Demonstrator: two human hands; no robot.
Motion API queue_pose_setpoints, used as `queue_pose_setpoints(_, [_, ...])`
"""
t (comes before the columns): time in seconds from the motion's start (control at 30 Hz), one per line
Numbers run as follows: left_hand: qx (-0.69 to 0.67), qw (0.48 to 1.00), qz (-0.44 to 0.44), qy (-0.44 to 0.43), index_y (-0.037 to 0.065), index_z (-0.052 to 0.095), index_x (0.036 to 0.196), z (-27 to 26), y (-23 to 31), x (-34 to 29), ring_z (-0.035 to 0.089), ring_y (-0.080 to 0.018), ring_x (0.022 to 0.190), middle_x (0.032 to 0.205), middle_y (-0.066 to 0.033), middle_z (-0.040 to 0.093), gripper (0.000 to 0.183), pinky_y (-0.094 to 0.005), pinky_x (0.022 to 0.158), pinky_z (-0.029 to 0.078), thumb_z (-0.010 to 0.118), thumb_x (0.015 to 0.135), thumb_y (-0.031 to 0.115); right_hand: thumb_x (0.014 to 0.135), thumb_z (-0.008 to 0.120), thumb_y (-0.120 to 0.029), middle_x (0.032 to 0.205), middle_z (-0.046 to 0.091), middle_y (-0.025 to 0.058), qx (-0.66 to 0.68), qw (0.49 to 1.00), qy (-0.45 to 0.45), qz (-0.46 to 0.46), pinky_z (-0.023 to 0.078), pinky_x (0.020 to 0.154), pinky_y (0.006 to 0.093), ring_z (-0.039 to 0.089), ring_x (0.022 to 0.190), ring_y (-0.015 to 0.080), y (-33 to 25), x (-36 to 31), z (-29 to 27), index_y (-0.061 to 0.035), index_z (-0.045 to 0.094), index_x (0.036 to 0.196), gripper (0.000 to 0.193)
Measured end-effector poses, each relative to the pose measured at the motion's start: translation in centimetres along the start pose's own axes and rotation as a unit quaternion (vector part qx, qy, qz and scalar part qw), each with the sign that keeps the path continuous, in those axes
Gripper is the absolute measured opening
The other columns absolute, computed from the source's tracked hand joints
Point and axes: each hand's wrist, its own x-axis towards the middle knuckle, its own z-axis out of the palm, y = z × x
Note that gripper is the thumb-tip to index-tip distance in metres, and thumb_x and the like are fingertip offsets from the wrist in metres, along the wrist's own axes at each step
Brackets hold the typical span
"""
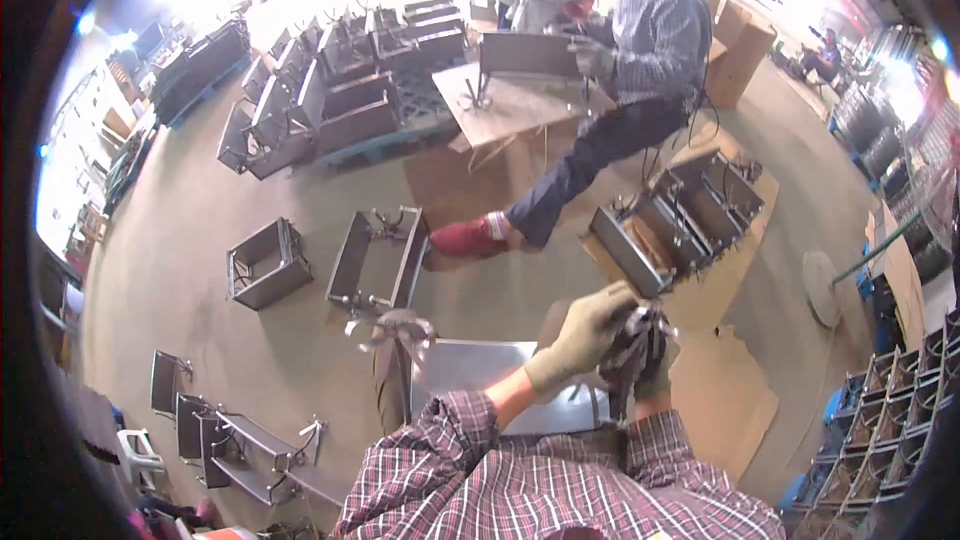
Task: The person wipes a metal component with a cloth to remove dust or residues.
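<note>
A metal frame with a smooth silver panel (475, 365) lies across my lap, and curled metal fittings (392, 328) stick out at its left end. My left hand (588, 335), in a tan-grey work glove, reaches over to the right end, its fingers curled closed. Beside those fingers is a bunched dark grey piece with shiny bits (632, 345); whether it is a rag or a metal fitting I cannot make out. Just right of it, my right hand (655, 375) is also gloved and mostly hidden behind that piece, so its fingers do not show.
Similar metal frames stand on the floor ahead (380, 260), at left (265, 265) and at lower left (235, 440). More frames (675, 225) sit on cardboard (725, 390) to the right. Opposite, a seated person (650, 50) handles a frame on a low table (485, 115).
</note>
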Motion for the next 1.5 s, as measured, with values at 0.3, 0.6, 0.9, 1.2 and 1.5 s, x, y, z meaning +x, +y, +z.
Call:
queue_pose_setpoints(0.3, [-0.209,0.942,-0.245,0.095,0.001,0.053,0.109,-0.5,-9.1,-1.3,0.063,-0.0205,0.073,0.086,-0.0085,0.062,0.033,-0.0305,0.066,0.052,0.036,0.101,0.028,0.098,0.045,-0.025,0.103,0.057,0.0064,-0.278,0.938,0.158,-0.135,0.047,0.090,0.0297,0.056,0.095,0.0183,-3.5,3.2,-2.5,-0.0035,0.053,0.119,0.031])
queue_pose_setpoints(0.6, [-0.260,0.910,-0.242,0.216,0.005,0.048,0.096,0.9,-11.6,-2.4,0.059,-0.0162,0.063,0.079,-0.0078,0.058,0.032,-0.0295,0.055,0.049,0.041,0.100,0.036,0.098,0.046,-0.021,0.111,0.059,0.0064,-0.769,0.611,-0.116,-0.148,0.048,0.087,0.0261,0.058,0.097,0.0123,1.2,2.5,3.2,-0.0045,0.056,0.116,0.027])
queue_pose_setpoints(0.9, [-0.118,0.927,-0.267,0.234,0.001,0.047,0.115,0.8,-10.8,-3.1,0.059,-0.0190,0.083,0.096,-0.0132,0.062,0.029,-0.0324,0.075,0.048,0.040,0.100,0.026,0.095,0.040,-0.048,0.105,0.057,0.0088,-0.153,0.971,-0.018,0.182,0.051,0.081,0.0308,0.059,0.092,0.0186,-0.1,2.9,6.7,-0.0046,0.051,0.117,0.049])
queue_pose_setpoints(1.2, [-0.322,0.858,-0.293,0.275,0.004,0.045,0.115,1.2,-10.7,-2.3,0.061,-0.0172,0.082,0.090,-0.0134,0.062,0.025,-0.0326,0.072,0.050,0.042,0.100,0.024,0.089,0.060,-0.037,0.101,0.056,0.0068,-0.396,0.915,-0.063,-0.038,0.049,0.084,0.0320,0.057,0.094,0.0183,1.4,4.2,2.8,-0.0004,0.053,0.111,0.043])
queue_pose_setpoints(1.5, [-0.295,0.867,-0.293,0.275,0.004,0.049,0.109,0.9,-9.8,-2.7,0.060,-0.0142,0.080,0.091,-0.0091,0.062,0.026,-0.0297,0.067,0.051,0.040,0.101,0.028,0.090,0.046,-0.035,0.104,0.059,0.0102,-0.543,0.838,-0.053,-0.009,0.047,0.085,0.0307,0.058,0.098,0.0202,1.4,3.2,1.9,-0.0020,0.057,0.107,0.039])
